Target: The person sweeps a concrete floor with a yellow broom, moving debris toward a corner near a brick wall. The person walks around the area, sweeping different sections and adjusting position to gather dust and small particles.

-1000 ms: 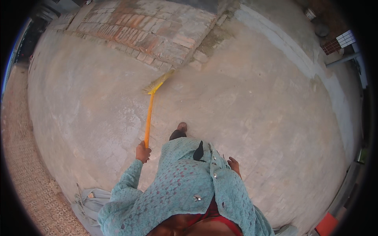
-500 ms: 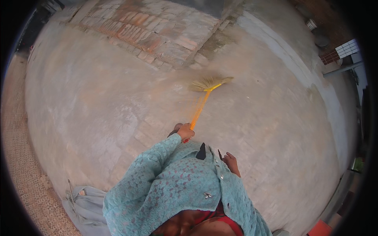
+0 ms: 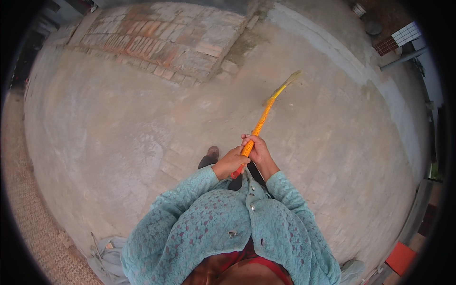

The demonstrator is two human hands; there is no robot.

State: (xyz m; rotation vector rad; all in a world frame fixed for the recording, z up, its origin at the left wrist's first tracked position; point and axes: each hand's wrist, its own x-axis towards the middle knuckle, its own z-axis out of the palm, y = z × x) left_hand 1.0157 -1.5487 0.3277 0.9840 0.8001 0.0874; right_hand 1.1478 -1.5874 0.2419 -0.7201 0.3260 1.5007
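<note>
Both hands close around the orange handle of a broom (image 3: 266, 111) in front of the person's chest. The left hand (image 3: 231, 163) wraps the lower end of the handle, and the right hand (image 3: 256, 149) grips just above it, so the two fists touch or nearly touch. From there the handle runs up and to the right, and the pale straw head (image 3: 289, 80) rests on or just over the paved ground (image 3: 118, 123), well out ahead of the body. One dark shoe (image 3: 212, 153) shows just left of the hands, below the teal lace sleeves (image 3: 190, 190).

Further out a patch of red brick (image 3: 161, 40) lies at the far edge of the yard, a raised concrete kerb (image 3: 327, 38) curves along the right, and a grey cloth (image 3: 111, 251) is bunched on the ground at the lower left.

The step in hand looks like a sweeping stroke with the head at its far right reach. The next move would call for a firm two-handed pull, keeping the bristles pressed flat to the paving
</note>
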